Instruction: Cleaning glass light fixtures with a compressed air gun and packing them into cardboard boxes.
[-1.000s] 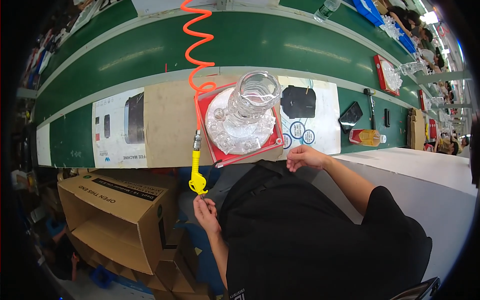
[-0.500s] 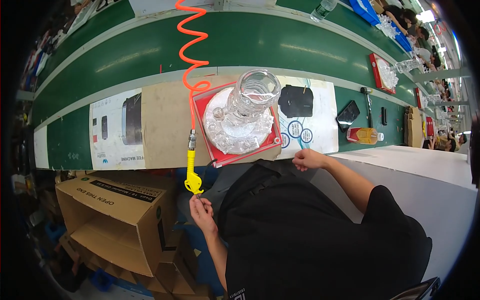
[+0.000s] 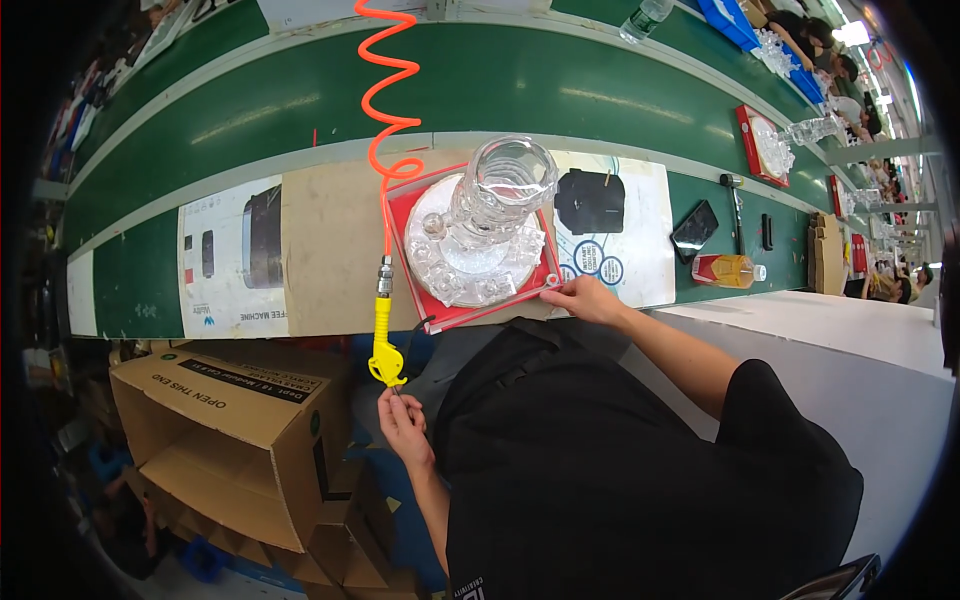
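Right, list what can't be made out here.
All in the head view:
Orange hose: upper end cut off by the top edge.
Yellow air gun: nozzle tip hidden by the left hand.
Right hand: grip on the red base, too small to tell.
Distant co-workers: small and blurred.

Beyond my left hand [image 3: 403,422] the air gun [image 3: 384,352] is bright yellow and its coiled hose [image 3: 402,122] vivid orange. Beside my right hand [image 3: 592,300] the tray [image 3: 434,309] is red, bearing a speckled white disc [image 3: 474,259] and a colourless clear vessel [image 3: 512,185]. Right of that hand, the phone [image 3: 694,232] is black, the bottle [image 3: 727,270] amber with some red. Ahead of both hands, the bench [image 3: 250,85] is deep green; left of them, the carton [image 3: 222,408] is brown with a black band.
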